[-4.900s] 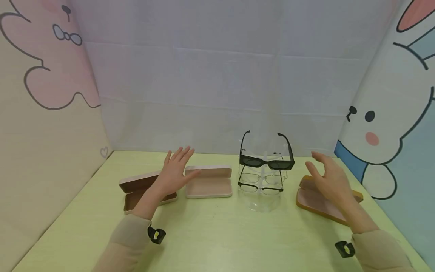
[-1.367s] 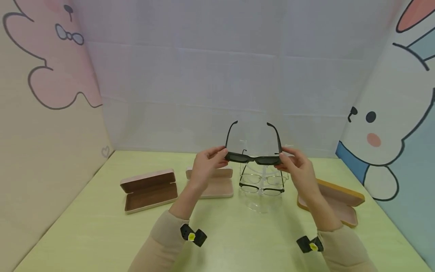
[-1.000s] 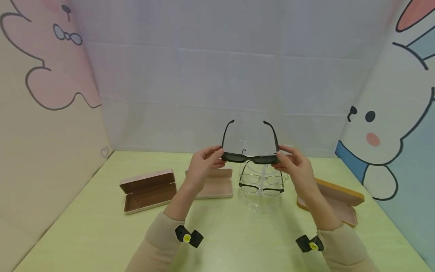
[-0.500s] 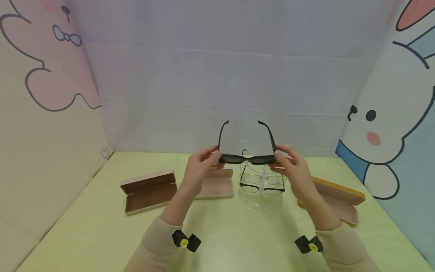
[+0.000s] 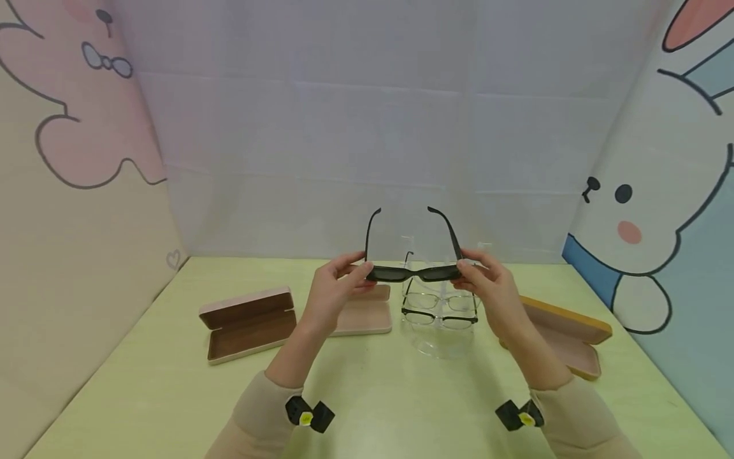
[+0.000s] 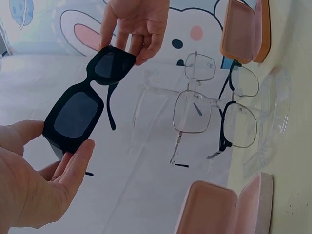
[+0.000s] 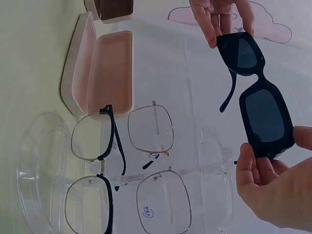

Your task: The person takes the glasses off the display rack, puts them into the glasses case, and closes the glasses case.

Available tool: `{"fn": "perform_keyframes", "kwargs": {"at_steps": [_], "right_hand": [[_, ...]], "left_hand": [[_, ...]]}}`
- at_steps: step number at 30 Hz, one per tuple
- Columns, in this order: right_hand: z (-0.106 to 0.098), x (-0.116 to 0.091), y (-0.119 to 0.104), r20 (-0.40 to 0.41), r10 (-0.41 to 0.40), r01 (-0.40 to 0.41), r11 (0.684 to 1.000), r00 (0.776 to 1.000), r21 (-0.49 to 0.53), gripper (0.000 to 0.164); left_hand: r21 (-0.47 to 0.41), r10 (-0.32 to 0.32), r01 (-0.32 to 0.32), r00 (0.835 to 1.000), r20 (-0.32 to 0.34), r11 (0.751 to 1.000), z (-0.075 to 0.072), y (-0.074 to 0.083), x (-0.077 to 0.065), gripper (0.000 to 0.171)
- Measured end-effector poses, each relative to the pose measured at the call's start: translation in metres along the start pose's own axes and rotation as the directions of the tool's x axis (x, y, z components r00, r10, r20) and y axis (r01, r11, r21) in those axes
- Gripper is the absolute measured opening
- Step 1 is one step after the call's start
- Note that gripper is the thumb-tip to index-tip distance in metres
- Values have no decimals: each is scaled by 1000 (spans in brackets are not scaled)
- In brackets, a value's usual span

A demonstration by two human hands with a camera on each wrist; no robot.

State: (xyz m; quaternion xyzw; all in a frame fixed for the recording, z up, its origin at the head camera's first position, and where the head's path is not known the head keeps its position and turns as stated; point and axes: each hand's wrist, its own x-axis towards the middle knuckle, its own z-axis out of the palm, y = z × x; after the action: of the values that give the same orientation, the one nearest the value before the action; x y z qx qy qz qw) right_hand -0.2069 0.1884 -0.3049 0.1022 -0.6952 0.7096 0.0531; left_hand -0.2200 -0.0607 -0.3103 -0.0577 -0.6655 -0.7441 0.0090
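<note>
Black sunglasses (image 5: 413, 274) are up in the air, temples unfolded and pointing away from me. My left hand (image 5: 334, 290) pinches their left end between thumb and fingers; my right hand (image 5: 487, 287) pinches the right end the same way. Both dark lenses show in the left wrist view, where the sunglasses (image 6: 78, 117) slant between the two hands. Below and behind them is a clear display stand (image 5: 438, 347). It carries thin metal-rimmed glasses (image 5: 423, 301) and, lower, black half-rimmed glasses (image 5: 421, 317). The stand's top tier bears no glasses.
An open case with brown lining (image 5: 252, 328) lies at left on the pale green table (image 5: 390, 408). An open pink case (image 5: 367, 315) sits left of the stand, partly behind my left hand. An open yellow-brown case (image 5: 573, 328) is at right, partly covered by my right forearm.
Both hands, open and apart at first, have taken hold of the sunglasses and lifted them off the stand's top. The sunglasses have since drifted left and slightly down.
</note>
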Motion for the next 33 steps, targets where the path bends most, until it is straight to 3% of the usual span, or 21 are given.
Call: {"fn": "perform_keyframes", "kwargs": {"at_steps": [10,33], "right_hand": [[2,-3,-2,-10,-25,25,1000,1000,-11,48],[4,-6,-3,-6,10,-10,997,1000,-79,47]], "left_hand": [[-7,11,-11,1000,5,1000,-1,-3,-2,39],[21,2,-1,1000,-27,1000,-3,-1,-5,37]]}}
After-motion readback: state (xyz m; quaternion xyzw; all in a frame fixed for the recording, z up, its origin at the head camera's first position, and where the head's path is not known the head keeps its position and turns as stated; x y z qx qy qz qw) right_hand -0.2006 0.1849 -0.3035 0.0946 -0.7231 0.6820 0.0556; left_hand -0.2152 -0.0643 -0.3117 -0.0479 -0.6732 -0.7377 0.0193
